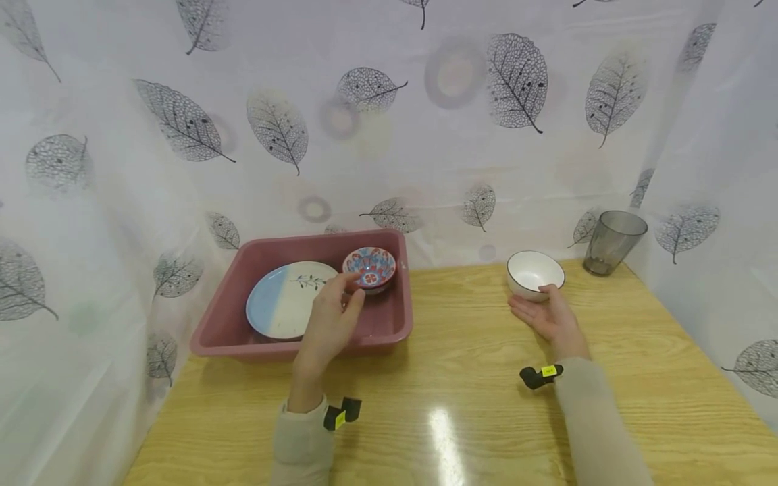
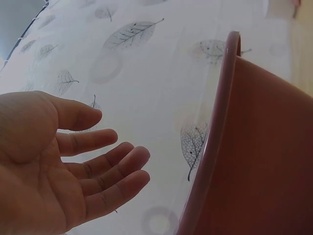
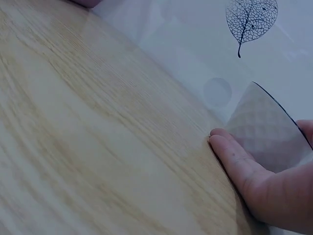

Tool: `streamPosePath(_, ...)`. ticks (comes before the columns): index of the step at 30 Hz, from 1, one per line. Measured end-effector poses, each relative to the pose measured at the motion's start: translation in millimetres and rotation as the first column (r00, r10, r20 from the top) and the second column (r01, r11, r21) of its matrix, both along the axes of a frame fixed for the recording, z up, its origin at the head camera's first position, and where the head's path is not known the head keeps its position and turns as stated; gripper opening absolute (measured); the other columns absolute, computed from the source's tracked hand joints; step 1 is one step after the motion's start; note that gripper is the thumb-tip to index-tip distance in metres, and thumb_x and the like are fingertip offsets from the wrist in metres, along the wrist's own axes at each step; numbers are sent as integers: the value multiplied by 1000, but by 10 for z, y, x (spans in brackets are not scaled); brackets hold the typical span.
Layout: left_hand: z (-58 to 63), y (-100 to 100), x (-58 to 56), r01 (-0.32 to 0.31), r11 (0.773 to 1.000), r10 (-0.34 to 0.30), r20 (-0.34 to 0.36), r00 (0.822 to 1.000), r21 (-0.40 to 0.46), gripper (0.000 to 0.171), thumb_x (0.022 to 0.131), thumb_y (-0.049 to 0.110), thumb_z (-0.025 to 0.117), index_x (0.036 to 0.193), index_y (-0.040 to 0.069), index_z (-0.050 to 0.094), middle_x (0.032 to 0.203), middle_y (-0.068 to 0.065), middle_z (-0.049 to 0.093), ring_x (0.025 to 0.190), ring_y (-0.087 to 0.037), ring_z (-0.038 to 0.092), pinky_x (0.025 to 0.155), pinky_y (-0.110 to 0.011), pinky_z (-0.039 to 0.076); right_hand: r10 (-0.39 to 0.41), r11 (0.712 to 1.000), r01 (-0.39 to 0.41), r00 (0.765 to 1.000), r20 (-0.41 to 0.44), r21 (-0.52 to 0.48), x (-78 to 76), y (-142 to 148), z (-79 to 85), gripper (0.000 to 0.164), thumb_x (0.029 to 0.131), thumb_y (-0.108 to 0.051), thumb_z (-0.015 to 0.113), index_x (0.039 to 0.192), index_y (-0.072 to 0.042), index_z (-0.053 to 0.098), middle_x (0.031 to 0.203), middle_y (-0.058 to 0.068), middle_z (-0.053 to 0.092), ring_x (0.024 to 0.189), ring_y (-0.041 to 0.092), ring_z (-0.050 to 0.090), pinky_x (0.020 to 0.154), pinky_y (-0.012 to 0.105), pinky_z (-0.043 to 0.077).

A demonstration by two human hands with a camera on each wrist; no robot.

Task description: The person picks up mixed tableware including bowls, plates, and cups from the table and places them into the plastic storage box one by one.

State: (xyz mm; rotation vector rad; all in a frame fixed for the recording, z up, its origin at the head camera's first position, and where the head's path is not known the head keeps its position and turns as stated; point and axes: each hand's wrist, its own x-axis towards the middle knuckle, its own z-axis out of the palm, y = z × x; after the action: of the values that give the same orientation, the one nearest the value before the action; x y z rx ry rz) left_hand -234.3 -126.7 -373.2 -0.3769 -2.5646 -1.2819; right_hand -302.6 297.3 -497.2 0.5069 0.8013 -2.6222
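Observation:
A white bowl (image 1: 533, 271) with a dark rim and a dimpled outer wall stands tilted at the table's right back. My right hand (image 1: 556, 322) grips it, the thumb at its near rim and the fingers (image 3: 234, 155) low against its side, close over the wood. Over the pink basin (image 1: 243, 351) hovers my left hand (image 1: 331, 320), its fingers loosely bent with nothing between them. In the head view its fingertips overlap the near left edge of a red-and-blue patterned bowl (image 1: 372, 264), which sits in the basin's right back corner.
Beside the patterned bowl in the basin lies a blue-and-cream plate (image 1: 286, 307) with a leaf sprig. A grey see-through cup (image 1: 612, 243) stands at the table's back right corner. Leaf-printed sheeting (image 1: 450, 162) hangs behind the wooden table (image 1: 474, 405) and along both sides.

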Motion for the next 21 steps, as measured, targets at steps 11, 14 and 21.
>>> streamPosePath(11, -18, 7, -1, 4, 1000, -4, 3, 1000, -1, 34, 99, 11, 57, 131, 2, 57, 110, -14, 61, 92, -24, 60, 80, -39, 51, 36, 997, -36, 999, 1, 72, 34, -179, 18, 74, 106, -30, 27, 151, -21, -31, 107, 26, 60, 117, 33, 61, 119, 39, 21)
streamPosePath(14, -14, 13, 3, 5, 1000, -5, -17, 1000, -1, 34, 98, 9, 57, 131, 2, 57, 109, -14, 62, 90, -24, 61, 80, -40, 51, 42, 996, -42, 999, 4, 84, 49, -208, 26, 73, 106, -30, 26, 151, -18, -30, 125, 29, 53, 125, 32, 56, 120, 39, 22)
streamPosePath(21, -22, 15, -7, -3, 1000, 3, 2, 1000, -3, 34, 99, 12, 56, 132, 2, 57, 109, -13, 62, 91, -24, 60, 81, -39, 52, 46, 998, -46, 999, 11, 52, 64, -345, 32, 72, 106, -30, 25, 152, -18, -29, 132, 31, 47, 131, 33, 50, 120, 39, 21)
